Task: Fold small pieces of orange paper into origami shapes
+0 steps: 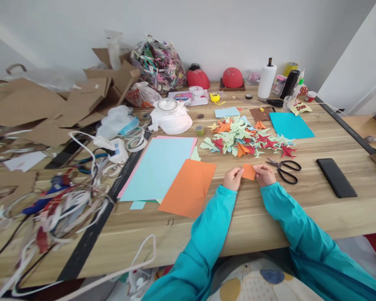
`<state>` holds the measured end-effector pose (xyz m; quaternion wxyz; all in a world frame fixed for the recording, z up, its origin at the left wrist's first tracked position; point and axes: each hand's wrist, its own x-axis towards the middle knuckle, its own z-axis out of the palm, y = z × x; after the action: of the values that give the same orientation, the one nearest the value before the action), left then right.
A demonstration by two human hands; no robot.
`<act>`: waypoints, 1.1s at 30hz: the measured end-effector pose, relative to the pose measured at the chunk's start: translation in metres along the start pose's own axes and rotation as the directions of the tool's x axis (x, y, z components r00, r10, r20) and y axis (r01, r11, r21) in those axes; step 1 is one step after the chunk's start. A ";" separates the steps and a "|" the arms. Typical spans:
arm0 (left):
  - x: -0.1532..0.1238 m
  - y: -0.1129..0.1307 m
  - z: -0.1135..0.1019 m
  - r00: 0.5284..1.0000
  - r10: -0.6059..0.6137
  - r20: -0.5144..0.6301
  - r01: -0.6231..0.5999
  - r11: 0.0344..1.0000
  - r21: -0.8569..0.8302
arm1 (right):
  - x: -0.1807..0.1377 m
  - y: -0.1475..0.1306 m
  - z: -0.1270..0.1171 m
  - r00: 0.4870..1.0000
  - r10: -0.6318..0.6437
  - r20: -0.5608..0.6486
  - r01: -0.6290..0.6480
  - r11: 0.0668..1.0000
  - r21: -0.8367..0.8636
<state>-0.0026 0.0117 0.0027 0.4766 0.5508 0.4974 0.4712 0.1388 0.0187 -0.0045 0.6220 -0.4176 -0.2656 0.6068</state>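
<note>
Between my two hands is a small orange paper square (248, 172), held just above the wooden table (253, 217). My left hand (232, 178) pinches its left edge, and my right hand (265, 174) pinches the right edge. Larger orange sheets (184, 190) lie to the left of my left hand, partly over a stack topped by a light blue sheet (159, 165). Black-handled scissors (286, 169) rest just right of my right hand. Beyond both hands spreads a heap of folded paper pieces (238, 136) in green, orange, red and blue.
A black phone (336, 177) lies at the right. Behind the heap is a turquoise sheet (291, 124). Tangled cables (72, 205), a power strip (117, 150) and cardboard (50, 100) crowd the left. A white roll (266, 80) and red domes (232, 77) stand along the wall.
</note>
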 end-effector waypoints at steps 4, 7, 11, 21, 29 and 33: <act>0.002 -0.002 0.000 0.990 0.137 -0.043 -0.130 0.981 0.143 | 0.000 0.001 0.000 1.000 0.021 0.017 -0.021 1.000 0.014; 0.001 -0.003 0.000 0.992 0.128 -0.015 -0.124 0.980 0.159 | 0.001 0.001 0.000 1.000 0.020 0.008 -0.020 1.000 0.022; -0.001 -0.001 0.000 0.995 0.087 0.045 -0.093 0.986 0.137 | 0.002 0.001 -0.001 1.000 0.008 -0.012 -0.007 0.999 0.048; 0.000 0.003 -0.004 0.980 0.193 0.055 -0.200 0.931 0.304 | 0.003 0.002 -0.003 0.999 0.052 0.010 -0.052 0.996 0.078; -0.001 0.003 -0.001 0.990 0.122 0.066 -0.129 0.984 0.123 | 0.001 -0.001 -0.001 0.999 0.044 0.011 -0.044 0.998 0.055; -0.002 0.006 -0.002 0.998 -0.001 0.062 0.004 0.999 -0.044 | 0.001 -0.002 0.000 0.998 0.057 0.000 -0.057 0.996 0.068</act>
<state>-0.0042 0.0095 0.0086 0.5044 0.5539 0.4728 0.4639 0.1400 0.0195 -0.0030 0.6184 -0.4042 -0.2322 0.6327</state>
